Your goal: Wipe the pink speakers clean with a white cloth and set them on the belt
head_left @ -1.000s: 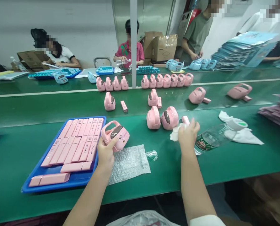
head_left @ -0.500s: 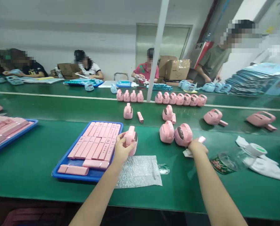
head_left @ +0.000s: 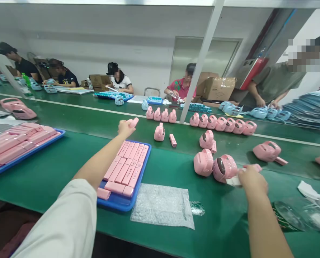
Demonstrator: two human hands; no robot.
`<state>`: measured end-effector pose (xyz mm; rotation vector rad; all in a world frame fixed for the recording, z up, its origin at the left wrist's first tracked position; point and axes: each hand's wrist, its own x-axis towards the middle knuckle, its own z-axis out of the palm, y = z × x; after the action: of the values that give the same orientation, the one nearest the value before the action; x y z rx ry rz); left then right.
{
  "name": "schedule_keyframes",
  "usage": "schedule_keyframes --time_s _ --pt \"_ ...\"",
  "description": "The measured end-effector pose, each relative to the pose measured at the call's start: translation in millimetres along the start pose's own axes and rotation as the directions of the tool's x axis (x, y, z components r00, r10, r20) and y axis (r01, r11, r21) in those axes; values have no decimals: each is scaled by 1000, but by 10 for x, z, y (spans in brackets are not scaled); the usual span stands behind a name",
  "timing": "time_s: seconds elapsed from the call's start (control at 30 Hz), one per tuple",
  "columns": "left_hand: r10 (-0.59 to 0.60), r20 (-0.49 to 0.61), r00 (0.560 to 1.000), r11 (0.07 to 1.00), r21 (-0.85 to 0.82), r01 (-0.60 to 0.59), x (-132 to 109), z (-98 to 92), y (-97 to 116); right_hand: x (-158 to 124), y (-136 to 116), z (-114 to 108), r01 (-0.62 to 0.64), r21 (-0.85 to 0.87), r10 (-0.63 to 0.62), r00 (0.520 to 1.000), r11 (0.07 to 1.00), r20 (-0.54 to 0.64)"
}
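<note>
My left hand [head_left: 126,129] reaches over the green work surface, beyond the blue tray, fingers closed on a pink handled device [head_left: 133,123]; most of it is hidden behind the hand. My right hand [head_left: 253,181] is closed on a white cloth [head_left: 234,181] and a pink bar [head_left: 256,167] that sticks out past the fingers. Just left of it stand two rounded pink devices with loop handles, one [head_left: 225,168] with a dark window and one [head_left: 203,163] beside it. Pink bars with small buttons [head_left: 127,168] lie in rows in the blue tray [head_left: 125,205].
A bubble-wrap pouch [head_left: 164,206] lies front centre. A clear plastic bottle [head_left: 291,215] lies at the right. Another tray of pink bars [head_left: 20,147] sits left. Rows of pink devices [head_left: 220,123] stand past a metal post [head_left: 200,64]. Co-workers sit and stand opposite.
My left hand has moved forward and left from beside the tray, carrying the pink device. My right hand still holds the cloth and bar. The view has turned left.
</note>
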<state>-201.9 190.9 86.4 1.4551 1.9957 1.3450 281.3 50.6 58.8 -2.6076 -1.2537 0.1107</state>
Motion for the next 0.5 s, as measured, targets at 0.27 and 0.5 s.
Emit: schedule_keyframes --time_s 0.27,0.5 --pt "-76 -185 980 996 23 82 597 -22 -409 -691 -111 -111 368 411 -367 926 834 -86" --pt "-207 -135 969 972 87 219 962 -29 -987 -862 -521 362 388 653 -615 773 651 154"
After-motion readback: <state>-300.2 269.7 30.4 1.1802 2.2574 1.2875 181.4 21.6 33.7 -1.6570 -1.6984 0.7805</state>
